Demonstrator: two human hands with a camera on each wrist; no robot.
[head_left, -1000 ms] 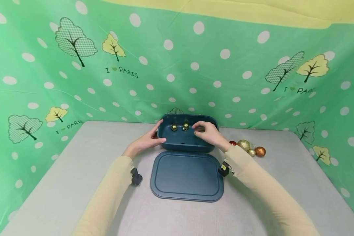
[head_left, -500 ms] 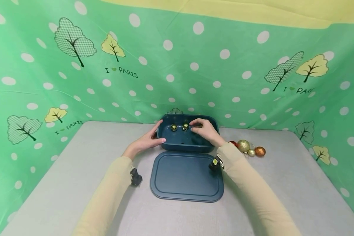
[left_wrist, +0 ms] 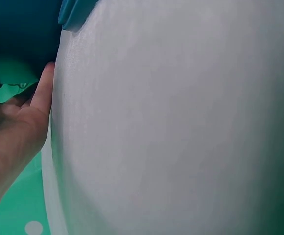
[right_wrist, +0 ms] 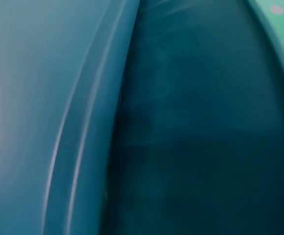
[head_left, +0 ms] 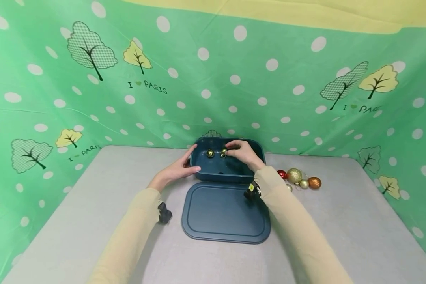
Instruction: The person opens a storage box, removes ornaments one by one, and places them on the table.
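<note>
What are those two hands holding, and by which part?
The left hand holds the blue box by its left end wall. The right hand pinches a gold ball inside it, seemingly at its top.

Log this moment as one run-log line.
left hand: holds box at its left end | right hand: inside box, fingers on gold bauble | lid: flat on table, before box
</note>
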